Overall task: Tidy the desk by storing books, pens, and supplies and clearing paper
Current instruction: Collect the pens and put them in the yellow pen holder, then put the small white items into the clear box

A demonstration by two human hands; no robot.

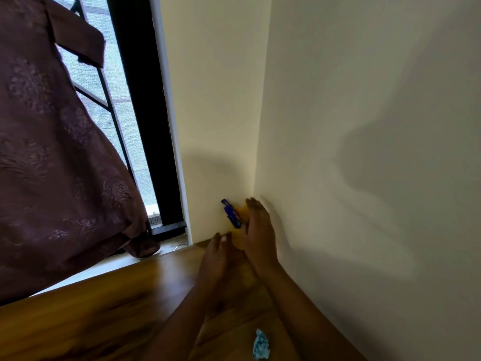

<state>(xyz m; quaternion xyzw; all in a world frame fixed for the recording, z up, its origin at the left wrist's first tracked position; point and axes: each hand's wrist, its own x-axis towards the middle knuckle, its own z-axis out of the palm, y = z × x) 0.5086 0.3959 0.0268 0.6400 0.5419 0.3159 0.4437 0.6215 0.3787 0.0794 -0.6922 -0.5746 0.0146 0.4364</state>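
At the far corner of the wooden desk (109, 321) stands a yellow pen holder (239, 239), tight against the wall. Blue pens (230, 214) stick out of it, leaning left. My right hand (259, 235) lies against the holder's right side, fingers curled round it; motion blur hides the fingertips. My left hand (220, 252) reaches in from below with straight fingers that touch the holder's base. A crumpled ball of pale blue paper (261, 346) lies on the desk near my right forearm.
Cream walls meet in a corner right behind the holder. A window with a black frame (145, 121) and a dark maroon curtain (52, 165) hang over the desk's left back edge, above a white sill (117, 264).
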